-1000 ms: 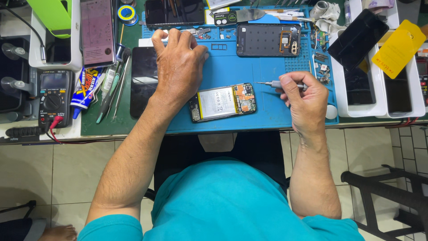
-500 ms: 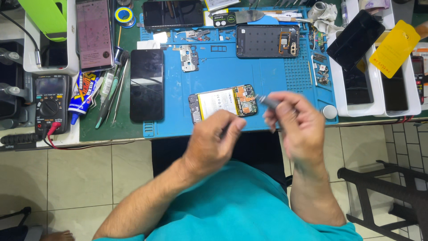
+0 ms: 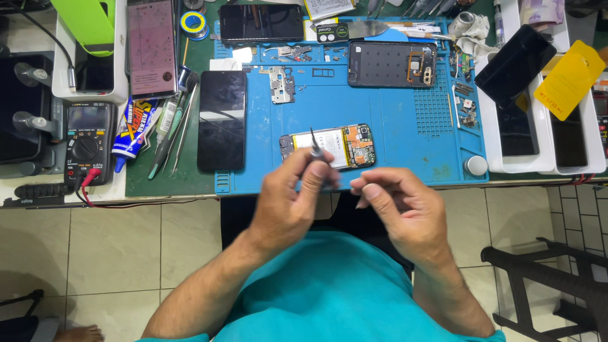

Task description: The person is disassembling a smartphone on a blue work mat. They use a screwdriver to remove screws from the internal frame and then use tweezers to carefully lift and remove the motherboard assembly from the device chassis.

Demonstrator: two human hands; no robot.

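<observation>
Surface: a green-topped workbench surface (image 3: 190,180) runs across the top of the view, above pale floor tiles.
Mat: a large blue silicone repair mat (image 3: 405,120) with moulded compartments lies on the surface, in front of the person.
Trays: white plastic trays (image 3: 506,166) at the right edge hold dark phone screens and a yellow card.
Phone back cover: a dark rectangular phone rear shell (image 3: 389,64) lies at the far side of the mat.
Black phone: a black glass-fronted phone (image 3: 221,120) lies face up at the mat's left border.
Multimeter: a black handheld multimeter with a rotary dial (image 3: 87,142) sits at the left, red lead plugged in.
Opened phone: a small opened phone with its pale battery and orange-brown circuit boards exposed (image 3: 329,145) lies flat near the mat's near edge, just beyond both hands and touched by neither.
Glue tube: a blue and white squeeze tube (image 3: 134,133) lies between the multimeter and a row of tweezers.
Left hand: the left hand (image 3: 294,199) is raised over the surface's near edge, fingers closed around the tool's handle.
Right hand: the right hand (image 3: 396,206) is beside it, loosely curled, fingertips drawn together, holding nothing I can make out; slightly blurred.
Tool: a thin grey metal precision screwdriver (image 3: 315,145) stands nearly upright from the left hand's fingertips, tip pointing away, overlapping the opened phone in this view.
Metal bracket: a small silver shield plate (image 3: 280,84) lies loose on the mat, well apart from the hands.
</observation>
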